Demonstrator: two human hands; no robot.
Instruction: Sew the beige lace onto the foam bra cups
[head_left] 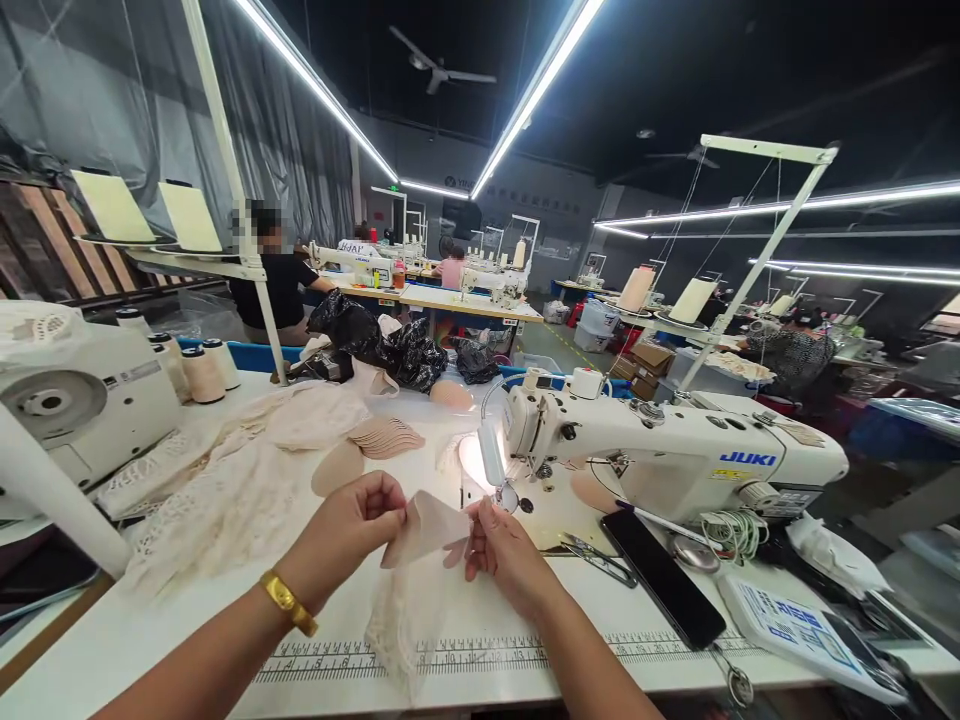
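A thin beige fabric piece is stretched between my two hands, above the front of the white table. My left hand pinches its left end, and my right hand pinches its right end. Sheer, lacy fabric hangs below it across the printed ruler. Just behind my hands stands the white sewing machine, its small lamp lit. Stacked beige pads lie behind my left hand, next to a single rounded pad.
Cream lace fabric covers the table's left. At right lie thread snips, a black phone and a white-and-blue box. Thread cones and another machine stand left. A person in black sits beyond.
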